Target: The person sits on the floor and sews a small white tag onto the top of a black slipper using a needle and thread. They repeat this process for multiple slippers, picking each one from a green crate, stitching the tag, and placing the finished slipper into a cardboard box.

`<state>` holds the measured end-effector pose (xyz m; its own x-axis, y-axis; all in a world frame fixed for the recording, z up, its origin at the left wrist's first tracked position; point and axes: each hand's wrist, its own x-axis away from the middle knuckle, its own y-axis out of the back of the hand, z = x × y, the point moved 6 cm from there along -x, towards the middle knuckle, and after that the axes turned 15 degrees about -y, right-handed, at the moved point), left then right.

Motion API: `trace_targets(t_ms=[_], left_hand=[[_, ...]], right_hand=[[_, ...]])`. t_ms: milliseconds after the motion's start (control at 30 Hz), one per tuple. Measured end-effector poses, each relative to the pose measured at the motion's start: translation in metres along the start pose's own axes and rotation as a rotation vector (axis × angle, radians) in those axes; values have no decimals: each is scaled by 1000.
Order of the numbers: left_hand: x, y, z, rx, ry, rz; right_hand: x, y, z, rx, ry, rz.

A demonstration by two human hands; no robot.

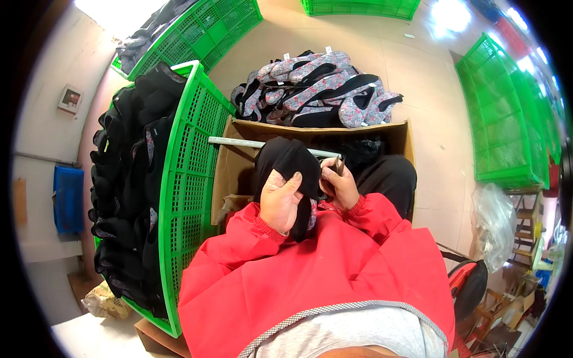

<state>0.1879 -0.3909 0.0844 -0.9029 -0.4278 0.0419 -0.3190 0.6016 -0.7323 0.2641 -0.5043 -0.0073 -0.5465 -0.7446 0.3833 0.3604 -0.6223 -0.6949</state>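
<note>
My left hand [280,203] pinches a black cloth item [287,160] over my lap, thumb on top. It looks like a soft slipper, and a bit of flowered lining shows below the hand. Close beside it, my right hand [341,188] is closed around a small metal tool [338,167] with narrow blades that looks like thread snips. Just behind both hands runs a pale rod [236,142] across an open cardboard box [382,132].
Beyond the box lies a heap of flowered, black-edged slipper-like pieces [322,83]. At my left stands a green crate [190,179] full of black ones [128,173]. More green crates [501,119] stand at right and far back. Clear plastic bags [494,227] lie at right.
</note>
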Motion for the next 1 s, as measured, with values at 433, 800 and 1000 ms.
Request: trace_targets(t_ms=[433,800,1000], left_hand=[[-25,59,9,-646,-338,-176],[-21,86,23,-723,-322,-193],[-9,87,27,-886,-287,-68]], right_hand=[[0,-10,-27,103,-208,68],[-10,0,-33,949,53,-277],[-13,3,-39,1125,183,-390]])
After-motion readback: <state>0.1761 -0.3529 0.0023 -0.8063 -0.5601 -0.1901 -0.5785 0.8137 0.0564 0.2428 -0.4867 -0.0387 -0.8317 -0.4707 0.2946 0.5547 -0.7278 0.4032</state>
